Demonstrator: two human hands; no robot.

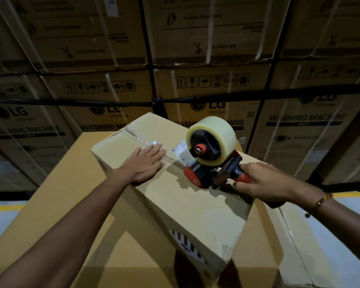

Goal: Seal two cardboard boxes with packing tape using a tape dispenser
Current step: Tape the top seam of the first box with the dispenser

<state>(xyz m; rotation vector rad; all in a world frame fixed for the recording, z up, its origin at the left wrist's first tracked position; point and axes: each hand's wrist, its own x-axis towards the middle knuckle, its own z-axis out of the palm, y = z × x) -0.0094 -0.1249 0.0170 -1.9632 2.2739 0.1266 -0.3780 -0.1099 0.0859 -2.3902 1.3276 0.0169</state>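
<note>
The cardboard box (175,196) sat askew on top of a larger carton (56,196), with both hands on it and well apart. The left hand (147,163) lay flat on the lid, fingers straight, fingertips over the centre seam. Just to its right stood the tape dispenser (204,173), its front end down on that seam and its roll of clear tape (220,129) upright. The right hand (262,183) was curled tight around the dispenser's red-and-black handle. Behind them rose a wall of strapped washing-machine cartons (216,88).
</note>
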